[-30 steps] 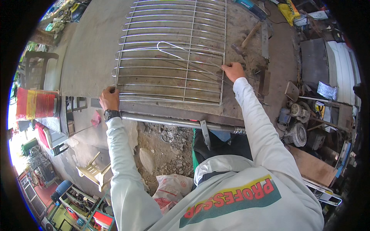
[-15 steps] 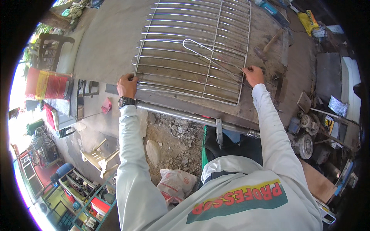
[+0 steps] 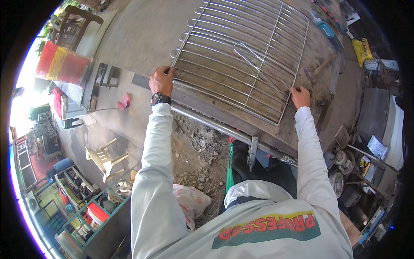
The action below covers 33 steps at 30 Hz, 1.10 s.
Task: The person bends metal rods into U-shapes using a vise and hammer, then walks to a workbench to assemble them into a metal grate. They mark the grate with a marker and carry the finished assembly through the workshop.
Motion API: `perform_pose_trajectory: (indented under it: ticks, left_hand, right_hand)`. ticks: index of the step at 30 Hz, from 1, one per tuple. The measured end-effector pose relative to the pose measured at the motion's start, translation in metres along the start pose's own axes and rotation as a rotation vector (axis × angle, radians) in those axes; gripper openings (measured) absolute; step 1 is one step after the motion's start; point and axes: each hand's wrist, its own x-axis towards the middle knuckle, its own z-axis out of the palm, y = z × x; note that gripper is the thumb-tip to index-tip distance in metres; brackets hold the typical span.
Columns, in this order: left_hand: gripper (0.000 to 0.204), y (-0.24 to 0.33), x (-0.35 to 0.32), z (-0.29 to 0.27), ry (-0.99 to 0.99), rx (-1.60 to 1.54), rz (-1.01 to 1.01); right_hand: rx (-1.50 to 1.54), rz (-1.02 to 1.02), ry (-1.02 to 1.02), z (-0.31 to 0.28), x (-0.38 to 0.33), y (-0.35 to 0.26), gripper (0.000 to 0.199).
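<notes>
Both hands shifted rightward, wire rack (image 3: 241, 56) flat on workbench (image 3: 129, 39)

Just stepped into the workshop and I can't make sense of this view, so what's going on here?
A person in a white long-sleeved shirt stands at a workbench with a metal wire rack lying flat on it. The left hand, with a dark wristwatch, grips the rack's near left corner; the right hand holds its near right corner. A bent wire piece lies on top of the rack. A hammer rests on the bench just to its right.
</notes>
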Motion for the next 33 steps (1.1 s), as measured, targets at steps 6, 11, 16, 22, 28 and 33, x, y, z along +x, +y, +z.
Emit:
perform_pose_trajectory:
  ticks: [6,11,16,22,28,33]
  left_hand:
    - [0.025,0.009,-0.005,-0.001,0.047,-0.018,-0.049]
    - [0.025,0.005,-0.008,0.004,0.131,-0.15,0.02]
    - [0.035,0.003,-0.036,0.004,0.299,-0.328,-0.088]
    - [0.04,-0.004,-0.065,0.028,0.385,-0.534,-0.285]
    - [0.046,0.02,-0.089,0.049,0.503,-0.596,-0.382]
    - [0.048,0.03,-0.089,0.053,0.557,-0.613,-0.387]
  right_hand:
    - [-0.014,-0.006,-0.016,-0.003,0.0,0.0,0.039]
    - [-0.019,0.024,0.031,0.0,0.003,0.005,0.039]
    - [0.059,0.02,-0.055,0.0,0.001,0.0,0.035]
    - [0.185,-0.04,-0.075,0.006,0.013,0.028,0.031]
    - [0.24,0.079,-0.127,0.005,0.008,0.02,0.022]
    - [0.17,0.147,-0.136,-0.003,0.0,-0.002,0.019]
